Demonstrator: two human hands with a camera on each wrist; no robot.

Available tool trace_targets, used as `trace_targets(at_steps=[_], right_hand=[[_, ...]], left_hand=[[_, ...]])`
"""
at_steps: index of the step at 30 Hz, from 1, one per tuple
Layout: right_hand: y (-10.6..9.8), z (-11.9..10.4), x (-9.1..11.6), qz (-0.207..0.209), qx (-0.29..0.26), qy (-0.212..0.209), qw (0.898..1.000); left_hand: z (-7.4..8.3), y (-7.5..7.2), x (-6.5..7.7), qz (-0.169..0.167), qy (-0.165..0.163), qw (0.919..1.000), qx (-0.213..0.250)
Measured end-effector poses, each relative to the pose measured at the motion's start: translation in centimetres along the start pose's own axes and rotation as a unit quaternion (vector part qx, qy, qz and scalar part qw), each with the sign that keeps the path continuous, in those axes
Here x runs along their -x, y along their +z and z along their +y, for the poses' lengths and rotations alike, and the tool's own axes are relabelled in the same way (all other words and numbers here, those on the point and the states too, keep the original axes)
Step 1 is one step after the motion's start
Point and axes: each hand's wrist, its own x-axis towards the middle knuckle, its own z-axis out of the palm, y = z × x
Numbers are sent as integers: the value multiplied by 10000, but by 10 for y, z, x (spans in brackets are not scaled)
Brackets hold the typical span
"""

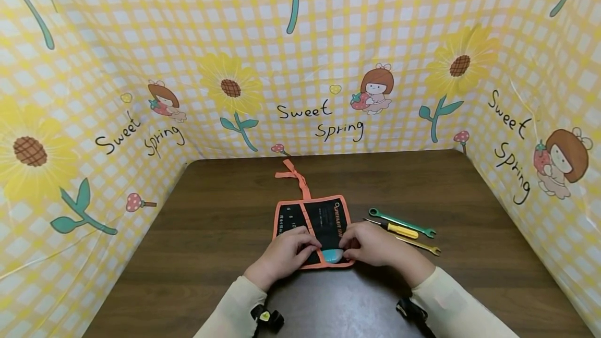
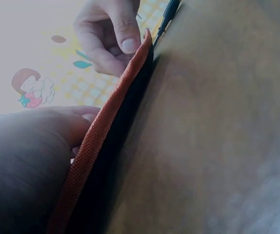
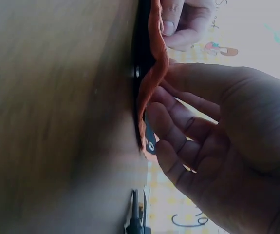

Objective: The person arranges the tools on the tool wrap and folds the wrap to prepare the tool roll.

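Note:
A black tool pouch (image 1: pixel 328 223) with orange trim lies spread on the table. In its lower right part a rounded light-blue object (image 1: pixel 333 256) shows; its kind is not clear. My left hand (image 1: pixel 287 250) is on the pouch, thumb and forefinger pinching by the orange middle strip, just left of the blue object. With curled fingers, my right hand (image 1: pixel 368 244) grips the pouch at its right side. The right wrist view shows that thumb and fingertips at the wavy orange edge (image 3: pixel 154 78). The left wrist view has the orange border (image 2: pixel 101 131) in front of both hands.
Right of the pouch lie a green wrench (image 1: pixel 401 221), a yellow-handled screwdriver (image 1: pixel 403 230) and a gold wrench (image 1: pixel 422 246). An orange tie strap (image 1: pixel 300 179) stretches back from the pouch. Checked cloth (image 1: pixel 300 82) walls in the brown table (image 1: pixel 211 213) at back and sides.

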Motion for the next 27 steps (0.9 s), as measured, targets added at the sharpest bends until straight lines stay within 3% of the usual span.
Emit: trace_targets(at_steps=[11, 27], right_hand=[[-17, 22, 22, 532, -441, 37, 9976], [-37, 41, 41, 1075, -502, 516, 9916]], left_hand=[[0, 0, -1, -310, -483, 9982, -178], [0, -1, -1, -254, -599, 9979, 36]])
